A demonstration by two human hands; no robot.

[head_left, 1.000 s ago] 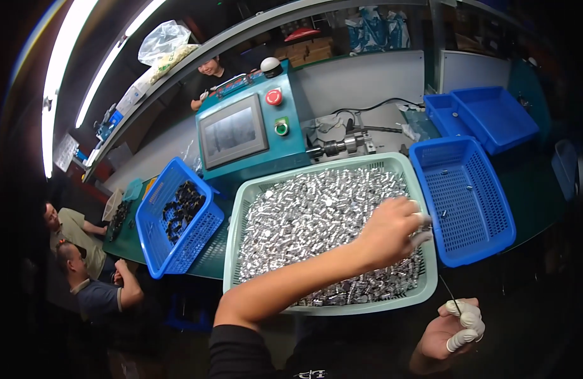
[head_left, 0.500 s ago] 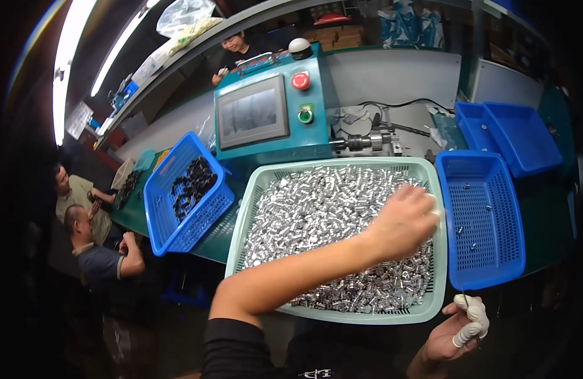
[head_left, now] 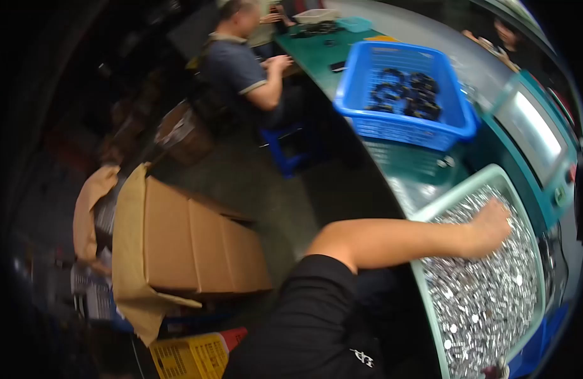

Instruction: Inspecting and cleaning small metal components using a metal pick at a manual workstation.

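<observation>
My left arm reaches across to the right, and my left hand (head_left: 490, 228) is at the small shiny metal cylinders (head_left: 481, 297) that fill a pale green basket (head_left: 434, 316). Its back faces up. The fingers point away and are blurred, so whether they hold anything does not show. At the lower right edge, only a bit of my right hand (head_left: 495, 369) with a white finger cover shows over the near end of the basket. Its fingers are mostly cut off.
A blue basket (head_left: 402, 131) with black ring-like parts stands on the green table (head_left: 313, 50). Right of it is a teal machine (head_left: 516, 136) with a screen. On the floor at left is a large open cardboard box (head_left: 190, 243). A seated person (head_left: 241, 69) works beyond.
The view has swung far to the left, bringing the floor and cardboard box into sight. My left hand is still at the pale green basket. My right hand is now almost out of view.
</observation>
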